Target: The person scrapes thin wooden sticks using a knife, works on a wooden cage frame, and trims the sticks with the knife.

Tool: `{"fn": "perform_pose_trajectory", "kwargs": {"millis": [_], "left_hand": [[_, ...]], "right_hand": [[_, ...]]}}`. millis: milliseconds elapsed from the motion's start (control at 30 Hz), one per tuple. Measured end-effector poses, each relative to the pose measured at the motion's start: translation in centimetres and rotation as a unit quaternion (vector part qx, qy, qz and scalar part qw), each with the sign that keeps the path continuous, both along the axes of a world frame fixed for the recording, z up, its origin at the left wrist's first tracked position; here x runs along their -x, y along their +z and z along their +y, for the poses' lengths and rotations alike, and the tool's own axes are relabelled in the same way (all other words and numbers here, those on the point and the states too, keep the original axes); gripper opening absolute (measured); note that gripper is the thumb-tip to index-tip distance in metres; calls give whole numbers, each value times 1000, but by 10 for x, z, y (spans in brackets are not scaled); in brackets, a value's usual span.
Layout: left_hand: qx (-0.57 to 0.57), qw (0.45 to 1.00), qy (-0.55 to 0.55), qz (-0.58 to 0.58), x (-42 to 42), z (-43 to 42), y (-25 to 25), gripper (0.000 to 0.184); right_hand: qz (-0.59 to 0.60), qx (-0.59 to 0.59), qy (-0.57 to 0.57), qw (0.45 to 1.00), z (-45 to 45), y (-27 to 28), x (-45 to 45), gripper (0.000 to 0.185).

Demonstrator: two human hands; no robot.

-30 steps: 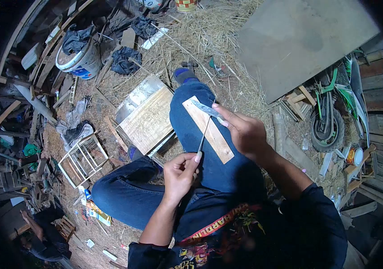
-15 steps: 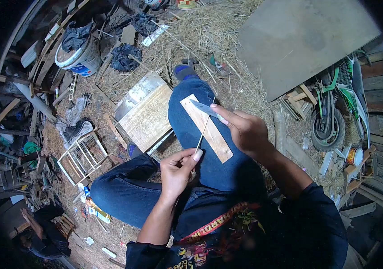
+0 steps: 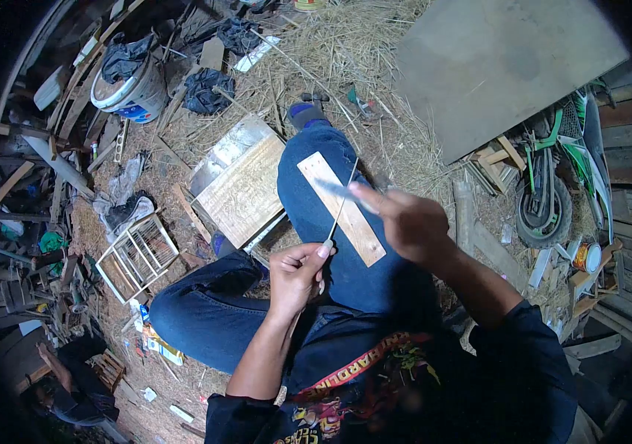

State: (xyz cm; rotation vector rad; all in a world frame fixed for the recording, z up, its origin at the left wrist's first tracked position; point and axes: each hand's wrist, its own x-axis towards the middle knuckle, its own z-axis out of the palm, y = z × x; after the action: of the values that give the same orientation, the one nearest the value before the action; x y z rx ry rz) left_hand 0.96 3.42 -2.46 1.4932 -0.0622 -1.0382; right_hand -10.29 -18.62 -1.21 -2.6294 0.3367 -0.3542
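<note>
- L hand (image 3: 297, 275): thumb + index closed in a narrow pinch on the near end of the thin stick (image 3: 338, 213). Prob. pinched at the end so the rest stays free for the blade.
- R hand (image 3: 413, 222): closed round the knife (image 3: 333, 189), handle mostly hidden in your grip. Blade lies across the stick, pointing L; motion blur, so can't tell if the edge actually touches.
- Stick: runs from L fingertips up over the board, far tip past the board's R edge. Contact w/ board: can't tell.
- Board (image 3: 360, 237): flat on your bent leg (image 3: 297, 177), slanting. Looks like a work rest, prob. also keeps the blade off your jeans.
- Diff vs 0.5 s ago: blade tip is nearer you & blurred, was sharp; more of the stick's far end shows beyond the blade. R hand a touch further R. L pinch + board approx. same.
- L of leg: box w/ wooden top (image 3: 245, 200), then slatted frame (image 3: 138, 255); bucket (image 3: 134, 92) further up.
- R side: big flat sheet (image 3: 508, 74), bike wheel (image 3: 544, 211) below it.
- Far lower L: another person (image 3: 71, 385), well apart from you.
</note>
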Motion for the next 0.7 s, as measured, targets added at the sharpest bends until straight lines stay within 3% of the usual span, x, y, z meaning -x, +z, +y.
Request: {"fn": "perform_pose_trajectory", "kwargs": {"millis": [133, 200, 333, 500, 600, 667, 700], "left_hand": [[62, 998, 17, 22, 1, -3, -5, 21], [16, 999, 11, -34, 3, -3, -5, 21], [14, 1000, 6, -26, 2, -3, -3, 20], [-2, 997, -7, -82, 0, -3, -1, 18], [10, 997, -8, -75, -2, -6, 6, 18], [2, 996, -6, -93, 0, -4, 1, 18], [-8, 994, -6, -108, 1, -4, 0, 18]], "right_hand": [[-20, -6, -2, 1000, 1, -2, 3, 48], [-57, -43, 33, 997, 9, -1, 11, 48], [20, 1, -12, 1000, -5, 4, -2, 49], [-20, 2, 51, 998, 0, 6, 8, 49], [11, 38, -5, 999, 0, 2, 2, 49], [-105, 30, 44, 993, 14, -8, 11, 49], [-33, 31, 53, 998, 11, 4, 14, 49]]}}
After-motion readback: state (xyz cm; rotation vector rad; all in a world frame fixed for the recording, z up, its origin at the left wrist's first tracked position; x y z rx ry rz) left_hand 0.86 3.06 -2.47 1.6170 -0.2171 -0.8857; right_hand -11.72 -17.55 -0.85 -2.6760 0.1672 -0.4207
